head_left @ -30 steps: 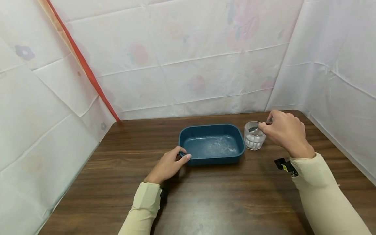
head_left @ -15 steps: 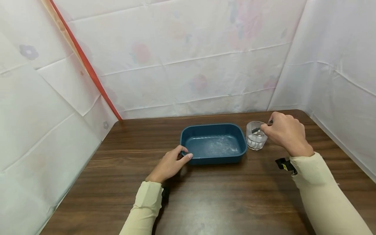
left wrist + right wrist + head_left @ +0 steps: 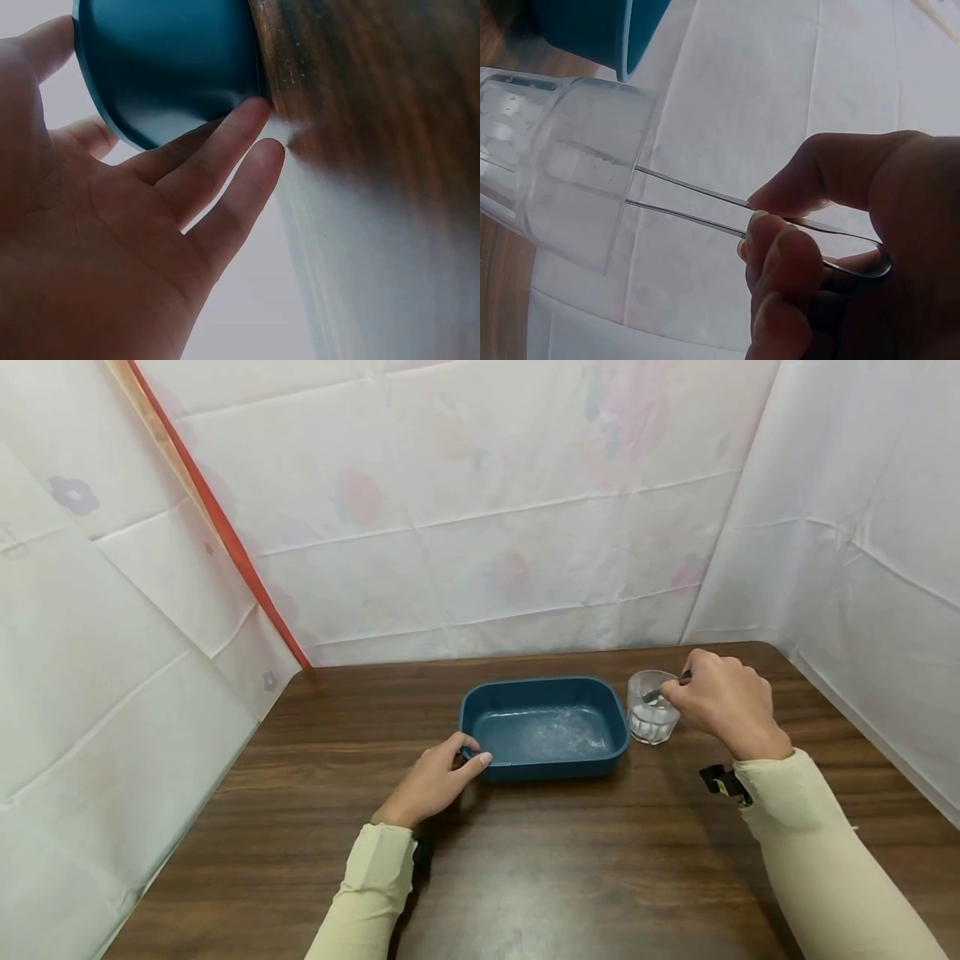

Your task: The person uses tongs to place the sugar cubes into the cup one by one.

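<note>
A dark blue rectangular dish (image 3: 555, 770) sits on the table. At its near left corner my left hand (image 3: 429, 783) holds the rim; in the left wrist view, other fingers lie along the outer wall (image 3: 169, 67). Just right of the dish stands a clear drinking glass (image 3: 643, 723) with whitish, translucent pieces (image 3: 654, 728) low inside. My right hand (image 3: 726, 703) pinches slim metal tongs (image 3: 697, 188) between thumb and fingers. The two arms of the tongs reach through the glass's mouth, slightly apart, and their tips are hard to make out through the glass.
A brown wood-grain table (image 3: 300, 827) carries everything. White patterned sheeting (image 3: 480, 568) hangs behind it and on both sides, with a red strip (image 3: 232, 543) at the left. Small black devices (image 3: 726, 781) are strapped at the wrists.
My right hand with the tongs has shifted slightly at the glass, its tips a little lower inside. The left hand stays at the dish's corner; the head view has moved a little.
</note>
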`<action>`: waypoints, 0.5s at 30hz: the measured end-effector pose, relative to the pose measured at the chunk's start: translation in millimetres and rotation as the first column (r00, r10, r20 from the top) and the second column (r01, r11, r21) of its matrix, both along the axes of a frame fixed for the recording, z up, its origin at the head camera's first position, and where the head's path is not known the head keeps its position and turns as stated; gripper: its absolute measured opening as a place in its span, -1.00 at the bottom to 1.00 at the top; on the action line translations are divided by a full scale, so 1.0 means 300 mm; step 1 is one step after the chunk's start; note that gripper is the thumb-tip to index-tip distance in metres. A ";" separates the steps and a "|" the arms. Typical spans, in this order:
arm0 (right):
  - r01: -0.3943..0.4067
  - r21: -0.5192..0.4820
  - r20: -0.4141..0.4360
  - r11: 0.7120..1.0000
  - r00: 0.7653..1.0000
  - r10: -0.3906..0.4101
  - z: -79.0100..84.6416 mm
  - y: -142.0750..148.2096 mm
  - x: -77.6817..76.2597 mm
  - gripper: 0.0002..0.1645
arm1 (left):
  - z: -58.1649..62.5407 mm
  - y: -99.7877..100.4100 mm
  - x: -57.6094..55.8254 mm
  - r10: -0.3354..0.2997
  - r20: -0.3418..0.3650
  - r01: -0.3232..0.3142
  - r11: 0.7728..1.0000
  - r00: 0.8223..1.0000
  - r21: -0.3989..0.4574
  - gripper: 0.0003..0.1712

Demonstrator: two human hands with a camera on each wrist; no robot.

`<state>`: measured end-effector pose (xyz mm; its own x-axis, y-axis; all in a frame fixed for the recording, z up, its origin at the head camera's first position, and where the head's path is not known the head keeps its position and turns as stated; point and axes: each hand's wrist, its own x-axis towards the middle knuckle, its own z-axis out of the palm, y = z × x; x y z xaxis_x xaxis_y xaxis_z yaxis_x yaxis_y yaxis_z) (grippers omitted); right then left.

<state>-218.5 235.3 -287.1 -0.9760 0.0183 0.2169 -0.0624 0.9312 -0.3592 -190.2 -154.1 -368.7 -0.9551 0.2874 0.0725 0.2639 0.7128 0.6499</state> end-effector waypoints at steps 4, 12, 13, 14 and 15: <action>-0.003 0.004 -0.003 1.000 1.000 0.003 -0.003 -0.001 0.004 -0.75 | 0.001 0.001 0.001 -0.006 0.009 0.006 1.000 1.000 0.009 -0.61; -0.014 0.012 -0.001 1.000 1.000 0.014 -0.002 -0.009 0.005 -0.73 | -0.007 -0.004 -0.004 -0.003 0.015 0.002 1.000 1.000 0.008 -0.57; -0.013 0.010 -0.002 1.000 1.000 0.013 -0.001 -0.010 0.005 -0.72 | -0.007 -0.005 -0.004 -0.002 0.014 0.002 1.000 1.000 0.007 -0.57; -0.011 0.009 0.000 1.000 1.000 0.011 0.000 -0.010 0.006 -0.72 | -0.008 -0.005 -0.004 -0.002 0.014 0.002 1.000 1.000 0.007 -0.57; -0.007 0.007 0.000 1.000 1.000 0.007 0.002 -0.011 0.007 -0.73 | -0.007 -0.004 -0.004 -0.002 0.014 0.002 1.000 1.000 0.007 -0.58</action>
